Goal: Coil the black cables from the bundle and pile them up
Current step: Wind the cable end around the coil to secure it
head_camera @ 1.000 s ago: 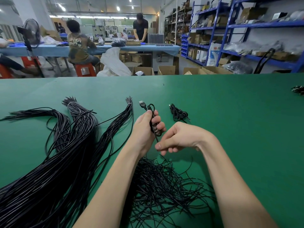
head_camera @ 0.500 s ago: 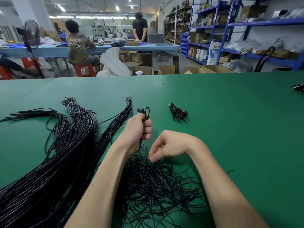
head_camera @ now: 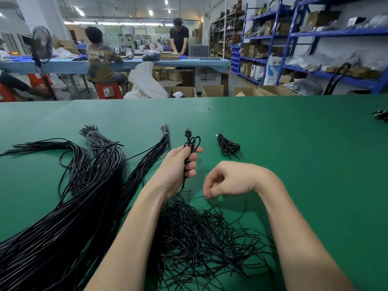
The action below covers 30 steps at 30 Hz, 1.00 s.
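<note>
Two hands [head_camera: 178, 164], one coiled cable [head_camera: 227, 145], three tied bundles [head_camera: 100, 156].

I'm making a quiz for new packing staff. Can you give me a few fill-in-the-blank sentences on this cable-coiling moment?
1. The coiled cable with the plug on top is gripped by the ____ hand.
2. The right hand pinches a thin black ____ from the loose pile.
3. The table cover is ____ in colour.
4. The finished coil lies to the ____ of the held cable.

Missing words: left; tie; green; right
</note>
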Each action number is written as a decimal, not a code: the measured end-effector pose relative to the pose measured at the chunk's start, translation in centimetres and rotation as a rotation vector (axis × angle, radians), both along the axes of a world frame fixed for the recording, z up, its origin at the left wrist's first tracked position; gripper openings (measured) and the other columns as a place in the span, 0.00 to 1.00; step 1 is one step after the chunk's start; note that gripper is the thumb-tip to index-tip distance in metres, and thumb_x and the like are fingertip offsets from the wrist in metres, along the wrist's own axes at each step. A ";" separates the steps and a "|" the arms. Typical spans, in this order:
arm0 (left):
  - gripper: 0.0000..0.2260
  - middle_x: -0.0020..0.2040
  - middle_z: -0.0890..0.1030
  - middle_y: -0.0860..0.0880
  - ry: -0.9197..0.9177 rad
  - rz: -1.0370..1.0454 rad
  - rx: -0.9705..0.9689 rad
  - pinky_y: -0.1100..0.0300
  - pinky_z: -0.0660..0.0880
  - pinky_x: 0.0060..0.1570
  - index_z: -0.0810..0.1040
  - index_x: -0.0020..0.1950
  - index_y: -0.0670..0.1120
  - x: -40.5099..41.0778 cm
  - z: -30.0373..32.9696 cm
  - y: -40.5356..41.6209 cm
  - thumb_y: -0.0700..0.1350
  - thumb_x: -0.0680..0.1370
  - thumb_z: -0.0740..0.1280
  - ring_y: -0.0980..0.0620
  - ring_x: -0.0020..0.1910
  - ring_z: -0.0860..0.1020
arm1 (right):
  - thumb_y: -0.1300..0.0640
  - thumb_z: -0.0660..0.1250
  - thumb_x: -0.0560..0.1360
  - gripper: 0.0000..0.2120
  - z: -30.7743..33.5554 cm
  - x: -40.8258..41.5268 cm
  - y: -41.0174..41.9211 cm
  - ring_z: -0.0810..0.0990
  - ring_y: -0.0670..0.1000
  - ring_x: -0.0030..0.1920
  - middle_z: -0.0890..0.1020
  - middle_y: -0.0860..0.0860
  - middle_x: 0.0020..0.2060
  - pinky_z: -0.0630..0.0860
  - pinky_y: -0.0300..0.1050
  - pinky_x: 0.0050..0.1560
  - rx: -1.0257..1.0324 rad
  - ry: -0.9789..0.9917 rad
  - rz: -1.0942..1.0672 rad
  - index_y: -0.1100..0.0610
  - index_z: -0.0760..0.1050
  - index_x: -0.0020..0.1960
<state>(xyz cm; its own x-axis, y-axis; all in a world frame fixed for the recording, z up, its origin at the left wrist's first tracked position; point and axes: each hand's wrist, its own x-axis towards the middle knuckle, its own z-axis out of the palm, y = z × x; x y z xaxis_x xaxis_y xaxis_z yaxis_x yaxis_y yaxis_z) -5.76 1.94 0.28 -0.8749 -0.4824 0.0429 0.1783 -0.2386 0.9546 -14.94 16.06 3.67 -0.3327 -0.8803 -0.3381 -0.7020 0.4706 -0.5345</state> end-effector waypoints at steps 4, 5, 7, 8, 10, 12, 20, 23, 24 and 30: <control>0.14 0.34 0.66 0.54 -0.043 0.063 -0.232 0.66 0.64 0.27 0.78 0.54 0.41 -0.1 -0.3 0.0 0.41 0.86 0.52 0.58 0.29 0.62 | 0.61 0.67 0.77 0.07 0.9 -1.2 1.9 0.79 0.42 0.33 0.87 0.45 0.38 0.75 0.38 0.35 -0.119 -0.077 -0.101 0.52 0.82 0.45; 0.14 0.34 0.67 0.54 -0.054 0.078 -0.291 0.67 0.64 0.28 0.78 0.54 0.42 -0.2 -0.4 0.0 0.41 0.86 0.53 0.58 0.28 0.63 | 0.62 0.66 0.78 0.06 1.1 -1.6 2.4 0.80 0.43 0.33 0.88 0.47 0.39 0.75 0.38 0.34 -0.196 -0.118 -0.149 0.54 0.81 0.47; 0.14 0.35 0.68 0.54 -0.082 0.112 -0.443 0.65 0.66 0.29 0.78 0.55 0.42 -0.3 -0.4 0.2 0.41 0.86 0.53 0.58 0.28 0.65 | 0.64 0.67 0.79 0.04 1.3 -2.1 3.3 0.80 0.44 0.33 0.88 0.50 0.40 0.74 0.36 0.31 -0.412 -0.233 -0.270 0.58 0.79 0.49; 0.14 0.36 0.69 0.53 -0.097 0.142 -0.558 0.62 0.66 0.32 0.78 0.56 0.42 -0.4 -0.3 0.4 0.42 0.86 0.53 0.56 0.30 0.66 | 0.65 0.67 0.79 0.03 1.3 -2.2 3.4 0.80 0.45 0.33 0.88 0.52 0.40 0.74 0.36 0.30 -0.543 -0.314 -0.335 0.58 0.79 0.49; 0.12 0.38 0.72 0.52 -0.107 0.227 -0.856 0.59 0.65 0.39 0.78 0.56 0.42 -0.5 -0.2 0.7 0.41 0.85 0.55 0.52 0.36 0.69 | 0.65 0.68 0.79 0.04 1.3 -2.0 2.8 0.80 0.46 0.32 0.87 0.52 0.39 0.74 0.35 0.29 -0.744 -0.442 -0.439 0.58 0.79 0.49; 0.10 0.42 0.76 0.49 -0.082 0.275 -1.112 0.61 0.64 0.44 0.78 0.56 0.39 -0.6 -0.1 1.4 0.39 0.85 0.57 0.48 0.42 0.72 | 0.63 0.69 0.79 0.03 1.2 -1.2 1.5 0.80 0.46 0.30 0.86 0.51 0.36 0.73 0.35 0.28 -0.799 -0.497 -0.483 0.56 0.79 0.48; 0.12 0.49 0.69 0.49 -0.167 0.165 -1.276 0.63 0.63 0.54 0.72 0.65 0.39 -0.8 -0.3 2.1 0.38 0.84 0.54 0.47 0.54 0.71 | 0.58 0.67 0.82 0.07 0.3 0.0 -0.5 0.76 0.44 0.28 0.81 0.51 0.33 0.74 0.34 0.28 -0.765 -0.607 -0.534 0.61 0.80 0.52; 0.13 0.51 0.72 0.45 -0.256 0.128 -1.244 0.59 0.65 0.54 0.72 0.65 0.40 -0.9 -0.5 2.1 0.40 0.84 0.53 0.45 0.55 0.72 | 0.60 0.62 0.84 0.10 0.9 -0.3 0.2 0.79 0.46 0.33 0.82 0.54 0.38 0.80 0.38 0.36 -0.704 -0.802 -0.459 0.66 0.79 0.56; 0.12 0.52 0.72 0.45 -0.269 0.128 -1.236 0.59 0.66 0.54 0.72 0.64 0.40 -0.9 -0.5 2.1 0.40 0.84 0.53 0.45 0.55 0.72 | 0.61 0.60 0.85 0.11 1.0 -0.3 0.3 0.80 0.47 0.34 0.82 0.56 0.40 0.81 0.39 0.38 -0.705 -0.829 -0.446 0.67 0.78 0.57; 0.10 0.49 0.69 0.45 -0.298 0.137 -1.284 0.49 0.70 0.54 0.71 0.61 0.41 -0.8 -0.4 2.3 0.40 0.84 0.54 0.41 0.50 0.73 | 0.62 0.55 0.86 0.14 1.3 0.0 0.4 0.77 0.45 0.32 0.80 0.54 0.39 0.77 0.36 0.33 -0.728 -0.561 -0.432 0.65 0.74 0.67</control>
